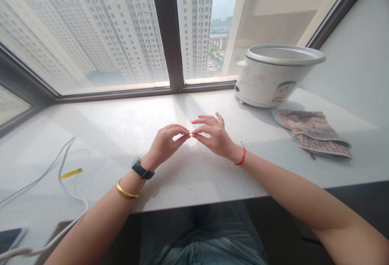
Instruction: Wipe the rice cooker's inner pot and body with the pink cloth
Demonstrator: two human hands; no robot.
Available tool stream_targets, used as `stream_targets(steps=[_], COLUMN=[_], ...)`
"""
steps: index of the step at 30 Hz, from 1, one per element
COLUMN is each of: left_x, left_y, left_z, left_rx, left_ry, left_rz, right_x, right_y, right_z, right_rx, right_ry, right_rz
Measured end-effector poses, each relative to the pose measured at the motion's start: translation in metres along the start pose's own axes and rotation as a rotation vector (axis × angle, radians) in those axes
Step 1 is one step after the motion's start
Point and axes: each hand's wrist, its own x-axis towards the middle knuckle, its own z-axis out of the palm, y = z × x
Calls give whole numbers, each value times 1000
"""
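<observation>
1. Two hands meet above a pale counter (182,182): left hand (164,143) and right hand (214,135) each pinch thumb to forefinger, tips together at the centre.
2. Anything tiny held there, at the paired fingertips, is impossible to make out.
3. Work appears under way; no finished result shows, and what remains cannot be judged.
4. White cooker (263,82) and folded cloth (316,133) sit right, cable (75,196) left; nothing seems to obstruct the fingers.

Daylight is flooding through the window (167,34) — whitening the counter (106,123) — while soft shadows are falling and outer edges are stretching.
</observation>
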Motion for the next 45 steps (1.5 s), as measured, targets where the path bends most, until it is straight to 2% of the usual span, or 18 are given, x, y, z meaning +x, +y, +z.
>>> stream_targets(steps=[14, 33, 40, 45], left_x=[0, 0, 0, 0], left_y=[-1, 1, 2, 2], left_z=[1, 0, 1, 1], left_rx=[1, 0, 0, 7], left_ry=[27, -9, -16, -17], left_rz=[52, 20, 26, 26], right_x=[0, -1, 2, 3], right_y=[4, 6, 11, 11], right_z=[3, 5, 8, 8], right_rx=[47, 78, 174, 214], right_ry=[53, 70, 113, 106], right_rz=[-67, -103, -193, -204])
